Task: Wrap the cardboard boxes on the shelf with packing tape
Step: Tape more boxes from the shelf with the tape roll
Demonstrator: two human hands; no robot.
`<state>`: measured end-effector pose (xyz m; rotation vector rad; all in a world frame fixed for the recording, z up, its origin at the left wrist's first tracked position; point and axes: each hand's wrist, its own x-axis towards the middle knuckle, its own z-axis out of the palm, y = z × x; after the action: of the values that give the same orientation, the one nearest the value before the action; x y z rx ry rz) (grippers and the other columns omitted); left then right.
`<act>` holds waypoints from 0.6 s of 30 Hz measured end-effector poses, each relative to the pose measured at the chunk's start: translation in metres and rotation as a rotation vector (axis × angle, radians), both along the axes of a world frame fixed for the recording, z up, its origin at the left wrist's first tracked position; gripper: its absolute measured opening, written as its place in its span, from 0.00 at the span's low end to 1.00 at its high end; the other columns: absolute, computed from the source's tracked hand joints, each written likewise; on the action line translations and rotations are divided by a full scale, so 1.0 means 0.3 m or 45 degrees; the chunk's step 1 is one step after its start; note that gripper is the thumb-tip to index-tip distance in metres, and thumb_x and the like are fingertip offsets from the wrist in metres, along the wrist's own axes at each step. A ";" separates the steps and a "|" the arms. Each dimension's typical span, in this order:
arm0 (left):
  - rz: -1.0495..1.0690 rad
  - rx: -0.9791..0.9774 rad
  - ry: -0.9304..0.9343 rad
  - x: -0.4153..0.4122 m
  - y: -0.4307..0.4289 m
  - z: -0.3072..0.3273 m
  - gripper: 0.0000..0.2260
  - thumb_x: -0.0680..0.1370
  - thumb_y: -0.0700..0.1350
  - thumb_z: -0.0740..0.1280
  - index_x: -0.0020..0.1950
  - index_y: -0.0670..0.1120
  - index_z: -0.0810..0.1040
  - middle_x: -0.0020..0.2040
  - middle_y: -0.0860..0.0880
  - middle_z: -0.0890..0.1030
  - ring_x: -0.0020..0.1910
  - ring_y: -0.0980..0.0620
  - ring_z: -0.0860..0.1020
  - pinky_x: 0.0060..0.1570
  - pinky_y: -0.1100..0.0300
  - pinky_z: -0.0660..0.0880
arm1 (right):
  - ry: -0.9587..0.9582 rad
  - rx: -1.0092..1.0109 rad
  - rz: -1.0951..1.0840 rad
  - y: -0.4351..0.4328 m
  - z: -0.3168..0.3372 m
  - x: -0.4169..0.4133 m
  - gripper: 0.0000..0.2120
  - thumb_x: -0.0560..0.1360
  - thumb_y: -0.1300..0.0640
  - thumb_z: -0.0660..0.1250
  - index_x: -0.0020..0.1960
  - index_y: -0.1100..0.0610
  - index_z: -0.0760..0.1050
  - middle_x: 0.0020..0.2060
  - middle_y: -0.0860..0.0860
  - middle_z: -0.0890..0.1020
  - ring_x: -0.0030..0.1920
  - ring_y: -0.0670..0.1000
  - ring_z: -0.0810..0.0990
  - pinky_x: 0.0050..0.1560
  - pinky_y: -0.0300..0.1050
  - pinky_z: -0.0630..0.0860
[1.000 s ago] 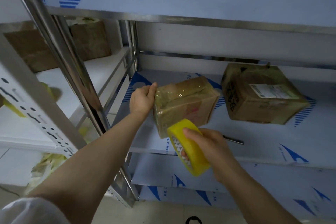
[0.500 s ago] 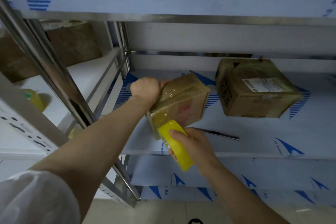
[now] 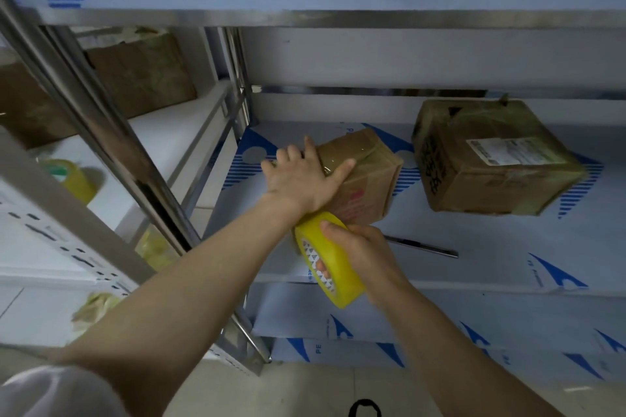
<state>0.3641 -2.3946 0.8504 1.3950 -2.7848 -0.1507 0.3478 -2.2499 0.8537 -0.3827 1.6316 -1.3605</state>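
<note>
Flattened since a moment ago, left hand (image 3: 303,179) presses open-fingered on small box (image 3: 366,186); right hand (image 3: 362,254) clasps yellow tape roll (image 3: 333,267), apparently touching box's 6 o'clock edge.

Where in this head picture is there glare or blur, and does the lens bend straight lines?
Head view: dim, bluish light; glare on the taped top of the small box beside the left hand and along the steel post, which the wide lens makes lean; spare tape roll at left is soft; right hand and yellow tape roll fairly sharp.
</note>
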 end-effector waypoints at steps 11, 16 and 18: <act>-0.103 -0.215 0.160 -0.030 -0.159 -0.010 0.28 0.80 0.64 0.47 0.37 0.44 0.72 0.38 0.44 0.75 0.44 0.43 0.78 0.38 0.56 0.69 | -0.036 0.015 0.018 0.005 0.000 -0.012 0.09 0.76 0.59 0.67 0.45 0.66 0.79 0.28 0.54 0.78 0.19 0.44 0.76 0.20 0.32 0.70; 0.158 0.172 0.633 -0.010 -0.219 -0.033 0.28 0.80 0.63 0.50 0.31 0.44 0.68 0.31 0.46 0.70 0.37 0.44 0.75 0.37 0.57 0.65 | -0.042 0.012 0.038 0.004 -0.004 -0.027 0.10 0.76 0.58 0.68 0.43 0.65 0.78 0.28 0.53 0.78 0.19 0.44 0.76 0.20 0.31 0.70; 0.208 0.111 0.676 0.012 -0.216 -0.053 0.27 0.80 0.63 0.52 0.32 0.45 0.70 0.32 0.45 0.73 0.38 0.43 0.76 0.37 0.57 0.67 | -0.047 0.010 0.058 0.003 -0.006 -0.025 0.09 0.76 0.58 0.67 0.40 0.63 0.77 0.28 0.54 0.78 0.19 0.44 0.76 0.20 0.31 0.71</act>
<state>0.3677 -2.4593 0.8347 1.3474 -2.2471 -0.5533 0.3404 -2.2490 0.8518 -0.3863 1.5883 -1.3194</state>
